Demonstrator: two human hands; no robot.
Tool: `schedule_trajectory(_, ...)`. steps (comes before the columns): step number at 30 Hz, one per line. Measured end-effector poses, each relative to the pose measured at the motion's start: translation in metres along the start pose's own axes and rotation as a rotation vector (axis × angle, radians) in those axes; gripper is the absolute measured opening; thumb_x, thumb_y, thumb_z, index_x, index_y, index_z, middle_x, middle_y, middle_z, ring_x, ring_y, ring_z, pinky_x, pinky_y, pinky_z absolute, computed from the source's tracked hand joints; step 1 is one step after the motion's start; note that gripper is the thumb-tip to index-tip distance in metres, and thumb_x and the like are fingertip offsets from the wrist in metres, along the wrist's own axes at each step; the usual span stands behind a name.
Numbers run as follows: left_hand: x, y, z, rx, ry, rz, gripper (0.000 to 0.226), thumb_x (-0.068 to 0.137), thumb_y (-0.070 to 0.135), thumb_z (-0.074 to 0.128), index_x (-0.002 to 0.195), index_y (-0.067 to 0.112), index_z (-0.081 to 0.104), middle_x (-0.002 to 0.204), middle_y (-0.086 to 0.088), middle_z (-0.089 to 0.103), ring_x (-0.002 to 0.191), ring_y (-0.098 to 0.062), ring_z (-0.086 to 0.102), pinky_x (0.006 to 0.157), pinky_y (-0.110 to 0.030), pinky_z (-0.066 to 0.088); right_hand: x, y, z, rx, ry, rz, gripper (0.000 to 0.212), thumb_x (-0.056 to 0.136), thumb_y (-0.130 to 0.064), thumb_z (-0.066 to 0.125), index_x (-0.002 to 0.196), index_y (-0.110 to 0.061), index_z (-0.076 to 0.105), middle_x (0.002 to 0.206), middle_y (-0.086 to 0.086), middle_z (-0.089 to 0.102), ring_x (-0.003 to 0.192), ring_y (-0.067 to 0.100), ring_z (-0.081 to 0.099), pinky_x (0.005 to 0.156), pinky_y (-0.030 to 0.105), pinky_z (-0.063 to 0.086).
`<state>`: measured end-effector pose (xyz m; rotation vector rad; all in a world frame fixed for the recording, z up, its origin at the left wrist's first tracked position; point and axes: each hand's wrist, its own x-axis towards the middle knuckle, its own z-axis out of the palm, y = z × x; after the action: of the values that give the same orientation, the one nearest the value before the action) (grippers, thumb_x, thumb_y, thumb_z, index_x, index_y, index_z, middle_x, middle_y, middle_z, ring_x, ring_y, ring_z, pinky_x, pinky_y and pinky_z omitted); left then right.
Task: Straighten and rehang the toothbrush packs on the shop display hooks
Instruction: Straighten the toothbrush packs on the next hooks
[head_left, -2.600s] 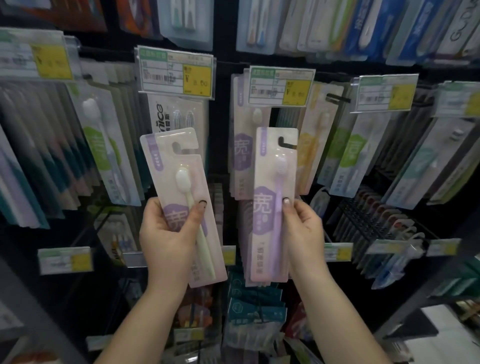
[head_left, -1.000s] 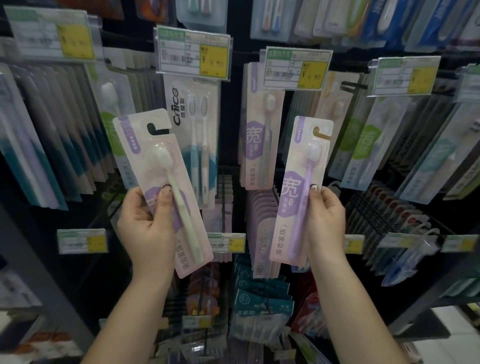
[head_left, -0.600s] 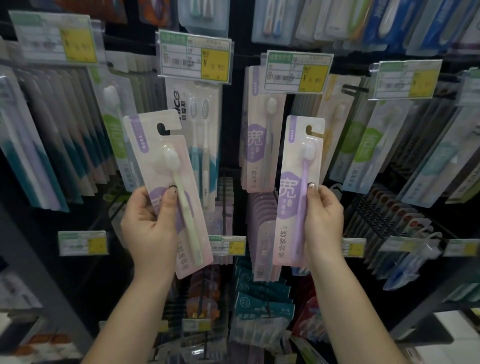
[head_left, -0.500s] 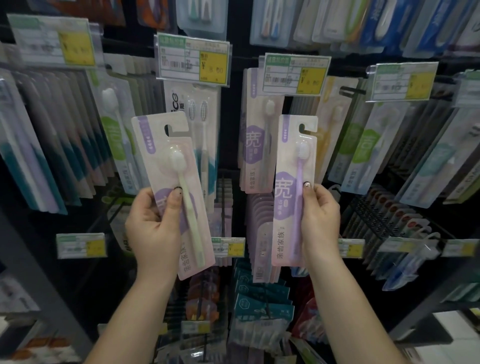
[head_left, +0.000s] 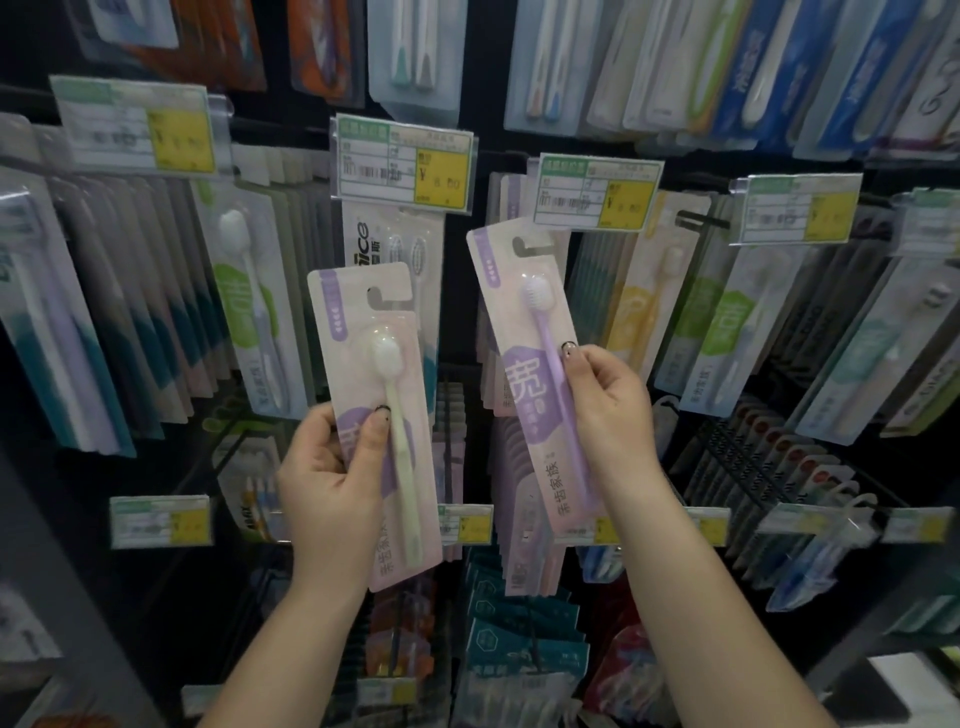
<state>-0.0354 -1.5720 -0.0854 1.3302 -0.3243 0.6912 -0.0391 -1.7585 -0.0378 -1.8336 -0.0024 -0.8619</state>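
Note:
My left hand (head_left: 332, 473) grips a pink pack with a pale green toothbrush (head_left: 366, 364), thumb across its front, held upright and leaning slightly left. My right hand (head_left: 608, 410) pinches a pink pack with a purple toothbrush (head_left: 519, 322), its top tilted to the left. That pack's hang hole sits just below the middle price tag (head_left: 597, 192) and in front of a row of like packs (head_left: 501, 291) hanging on the hook there. Both held packs are off the hooks.
Rows of toothbrush packs hang on black hooks all over the wall: green packs (head_left: 249, 306) at left, a two-brush pack (head_left: 395, 244) behind the left one, yellow packs (head_left: 649, 301) and green packs (head_left: 727, 322) at right. Teal packets (head_left: 519, 644) hang lower down.
The right hand has lifted its purple-brush pack and tipped its top to the left, up under the middle price tag. The left pack has shifted right and stands straighter.

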Motion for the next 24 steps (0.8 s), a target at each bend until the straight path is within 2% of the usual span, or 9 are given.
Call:
schedule_trajectory(4,0.003,0.002,0.001,0.005,-0.016,0.009,0.018,0.085,0.027,0.063,0.073,0.04,0.06,0.063,0.015,0.06,0.056,0.0,0.051,0.054,-0.011,0.042,0.012,-0.006,0.003,-0.012,0.005,-0.015,0.039,0.097,-0.026,0.044,0.07,0.001,0.052,0.063,0.006,0.045,0.058,0.013,0.041,0.053,0.023,0.03)
schedule_trajectory(7,0.005,0.001,0.0,0.007,-0.023,0.01,0.018,0.084,0.027,0.06,0.073,0.04,0.06,0.064,0.016,0.061,0.056,0.0,0.052,0.054,-0.01,0.042,0.02,-0.006,0.004,-0.025,0.034,-0.006,0.041,0.097,-0.025,0.043,0.058,-0.016,0.042,0.055,-0.007,0.038,0.053,0.006,0.034,0.052,0.023,0.026)
schedule_trajectory(10,0.003,0.002,0.0,-0.006,-0.027,0.006,0.015,0.085,0.024,0.061,0.073,0.034,0.058,0.063,0.017,0.061,0.056,0.002,0.052,0.054,-0.009,0.042,0.024,-0.007,0.005,-0.037,0.056,-0.006,0.042,0.097,-0.025,0.043,0.056,-0.02,0.038,0.051,-0.01,0.035,0.049,0.003,0.031,0.049,0.021,0.024)
schedule_trajectory(15,0.001,0.004,0.0,0.005,-0.028,0.003,0.008,0.082,0.023,0.056,0.075,0.023,0.054,0.061,0.019,0.06,0.053,0.003,0.052,0.052,-0.006,0.039,0.022,-0.006,0.006,-0.028,0.079,0.015,0.041,0.098,-0.025,0.043,0.058,-0.016,0.038,0.053,-0.007,0.034,0.049,0.004,0.031,0.049,0.023,0.024)
schedule_trajectory(19,0.001,0.003,-0.002,-0.004,-0.035,0.003,0.012,0.082,0.024,0.057,0.073,0.031,0.056,0.063,0.018,0.061,0.056,0.003,0.053,0.054,-0.007,0.042,0.02,-0.008,0.005,-0.019,0.091,0.029,0.038,0.098,-0.025,0.043,0.062,-0.012,0.041,0.054,-0.003,0.033,0.048,0.005,0.029,0.047,0.02,0.023)
schedule_trajectory(22,0.001,0.002,-0.004,-0.004,-0.034,-0.003,0.015,0.082,0.025,0.057,0.071,0.034,0.058,0.064,0.016,0.061,0.056,0.001,0.053,0.054,-0.008,0.042,0.021,-0.007,0.006,0.036,0.104,0.076,0.041,0.097,-0.028,0.043,0.068,0.002,0.045,0.062,0.01,0.035,0.058,0.017,0.034,0.054,0.026,0.027)
schedule_trajectory(24,0.0,0.001,-0.004,0.005,-0.036,-0.001,0.013,0.082,0.025,0.057,0.072,0.033,0.057,0.063,0.016,0.06,0.056,0.001,0.052,0.053,-0.009,0.042,0.023,-0.006,0.006,0.082,0.114,0.125,0.048,0.093,-0.037,0.044,0.074,0.008,0.045,0.069,0.008,0.043,0.063,0.02,0.037,0.06,0.031,0.029)
